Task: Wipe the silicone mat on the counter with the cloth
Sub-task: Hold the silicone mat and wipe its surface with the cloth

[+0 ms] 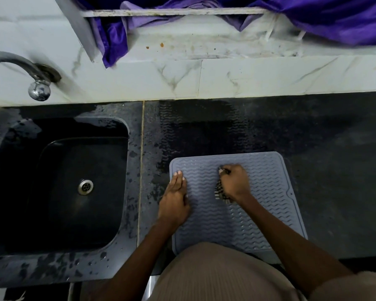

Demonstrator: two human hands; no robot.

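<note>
Gripping the bunched striped cloth (220, 190), right hand (234, 183) sits mid-mat; grey ribbed silicone mat (258, 209) extends beyond its knuckles; flat-fingered left hand (175, 196) pins the edge.

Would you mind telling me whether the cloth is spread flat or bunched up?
Bunched up: the striped cloth is gripped in the right hand, only a small wad showing on the grey silicone mat.

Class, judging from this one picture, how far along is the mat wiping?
Done: the silicone mat lies flat on the counter. In hand: the left hand presses its left edge while the right hand grips the cloth near the middle. Left: cannot tell which areas are wiped.
</note>
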